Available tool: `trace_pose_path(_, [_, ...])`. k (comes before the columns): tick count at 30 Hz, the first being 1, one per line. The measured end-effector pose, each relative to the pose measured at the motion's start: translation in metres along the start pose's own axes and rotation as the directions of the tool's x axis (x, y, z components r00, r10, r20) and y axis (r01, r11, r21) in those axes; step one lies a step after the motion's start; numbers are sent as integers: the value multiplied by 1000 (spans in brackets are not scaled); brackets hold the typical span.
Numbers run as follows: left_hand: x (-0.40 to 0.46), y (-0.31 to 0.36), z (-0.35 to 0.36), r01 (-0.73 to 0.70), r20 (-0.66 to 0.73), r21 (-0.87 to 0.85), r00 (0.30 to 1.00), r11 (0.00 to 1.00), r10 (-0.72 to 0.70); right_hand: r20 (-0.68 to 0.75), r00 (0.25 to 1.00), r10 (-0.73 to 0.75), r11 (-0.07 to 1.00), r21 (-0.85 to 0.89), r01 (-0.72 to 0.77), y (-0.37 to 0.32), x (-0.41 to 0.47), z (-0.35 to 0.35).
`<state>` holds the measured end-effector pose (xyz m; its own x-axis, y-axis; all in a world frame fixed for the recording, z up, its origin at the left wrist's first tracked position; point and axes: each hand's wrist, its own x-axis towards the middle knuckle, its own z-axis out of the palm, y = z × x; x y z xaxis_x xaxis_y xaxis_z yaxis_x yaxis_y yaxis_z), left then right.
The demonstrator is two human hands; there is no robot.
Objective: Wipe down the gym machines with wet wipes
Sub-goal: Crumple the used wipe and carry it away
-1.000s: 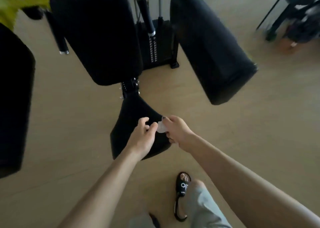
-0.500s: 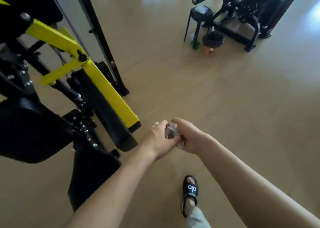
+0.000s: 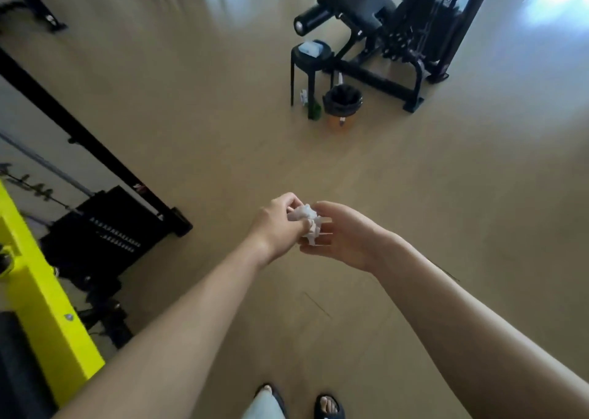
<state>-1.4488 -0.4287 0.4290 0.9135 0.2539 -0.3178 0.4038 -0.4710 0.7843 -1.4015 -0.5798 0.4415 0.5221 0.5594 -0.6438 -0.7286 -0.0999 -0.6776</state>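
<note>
A crumpled white wet wipe (image 3: 305, 218) is held between both hands above the bare floor at mid-frame. My left hand (image 3: 276, 227) pinches its left side with curled fingers. My right hand (image 3: 342, 238) cups it from the right, thumb over the top. The yellow-and-black gym machine (image 3: 41, 294) with its weight stack (image 3: 105, 237) stands at the left edge. A second black machine (image 3: 392, 27) stands at the far right.
A black stool (image 3: 310, 58) with a pale wipes pack (image 3: 309, 48) on top stands ahead, beside a small bin (image 3: 342, 101) with a black liner and a green bottle (image 3: 315, 109). Tan floor stretches between me and them. My sandalled feet show at the bottom.
The view has swung right, away from the black pads of the yellow machine, toward the stool and bin. Both hands stayed together on the wipe, which now looks balled up.
</note>
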Motion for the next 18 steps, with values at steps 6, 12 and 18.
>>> trace_pose_path(6, [126,25,-24,-13,55,-57,998,998,16,-195,976,-92,994,-76,79,-77,85,-24])
trace_pose_path(12, [269,64,-54,-105,245,24,965,994,96,-302,944,-135,989,22,148,-166,172,-54])
trace_pose_path(18, [391,116,-77,-78,373,-38,924,996,87,-370,918,-144,982,64,180,-258,251,-86])
